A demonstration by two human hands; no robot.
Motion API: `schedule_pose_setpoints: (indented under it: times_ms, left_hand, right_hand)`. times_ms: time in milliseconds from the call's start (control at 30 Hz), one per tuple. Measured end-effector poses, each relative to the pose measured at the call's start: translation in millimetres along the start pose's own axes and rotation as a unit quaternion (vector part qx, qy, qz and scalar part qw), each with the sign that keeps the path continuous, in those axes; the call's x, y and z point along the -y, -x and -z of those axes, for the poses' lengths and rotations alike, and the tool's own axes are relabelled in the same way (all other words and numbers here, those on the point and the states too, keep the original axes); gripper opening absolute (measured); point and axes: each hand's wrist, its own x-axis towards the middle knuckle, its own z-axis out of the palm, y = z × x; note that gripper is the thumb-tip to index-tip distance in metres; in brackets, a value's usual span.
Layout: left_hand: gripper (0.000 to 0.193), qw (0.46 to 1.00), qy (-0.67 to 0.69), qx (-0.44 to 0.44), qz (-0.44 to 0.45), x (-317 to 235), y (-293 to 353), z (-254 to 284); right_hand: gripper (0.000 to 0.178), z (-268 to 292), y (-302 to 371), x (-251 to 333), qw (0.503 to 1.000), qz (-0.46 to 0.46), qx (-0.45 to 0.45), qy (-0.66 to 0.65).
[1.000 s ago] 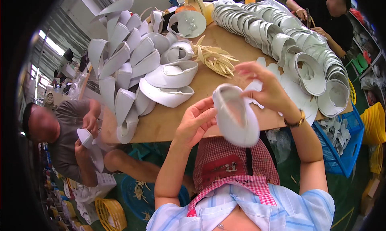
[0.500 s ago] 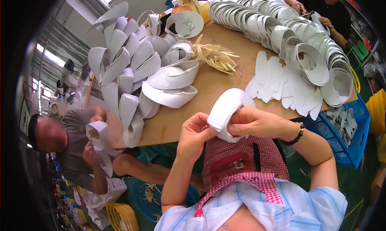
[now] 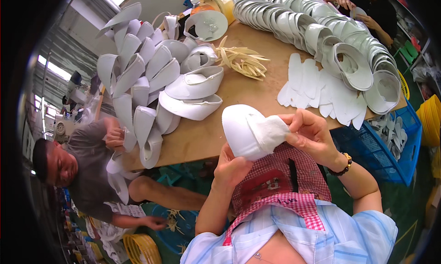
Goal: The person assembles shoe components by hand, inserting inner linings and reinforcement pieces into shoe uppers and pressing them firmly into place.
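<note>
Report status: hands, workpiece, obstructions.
Left hand gripping white shoe upper. Right hand pinching its right-hand edge. Nothing blocking hands; flat white pieces beyond, on table.

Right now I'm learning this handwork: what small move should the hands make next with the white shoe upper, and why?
I'd probably have the right hand smooth the flap while the left hand steadies the white shoe upper: its edge looks uneven, the right pinches the flap's outer end, and the left grips the upper's lower edge.

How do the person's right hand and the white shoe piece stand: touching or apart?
Touching: the head view shows the right hand pinching the white shoe piece's edge between thumb and fingers.
</note>
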Motion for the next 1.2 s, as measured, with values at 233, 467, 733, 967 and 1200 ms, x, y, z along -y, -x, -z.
schedule_pose_setpoints:
  times_ms: [233, 467, 733, 967, 1200]
  left_hand:
    - [0.064, 0.989, -0.145, -0.01, 0.003, -4, -2, -23]
    - [0.057, 0.955, -0.296, 0.012, -0.014, -3, -1, -22]
    - [0.025, 0.955, -0.276, -0.108, -0.02, 2, 0, -26]
    - [0.018, 0.962, -0.236, -0.128, -0.047, 7, 13, -22]
    - [0.017, 0.943, -0.313, -0.105, -0.05, 4, 10, -26]
  right_hand:
    - [0.018, 8, 3, 6, 0.998, -0.023, 0.054, -0.034]
    - [0.029, 18, -17, 15, 0.98, -0.191, 0.034, 0.048]
    - [0.021, 4, -22, -8, 0.968, -0.242, 0.024, -0.057]
    - [0.001, 62, -37, 7, 0.984, 0.058, -0.149, -0.083]
    - [0.021, 5, -29, 25, 0.931, 0.062, 0.155, 0.325]
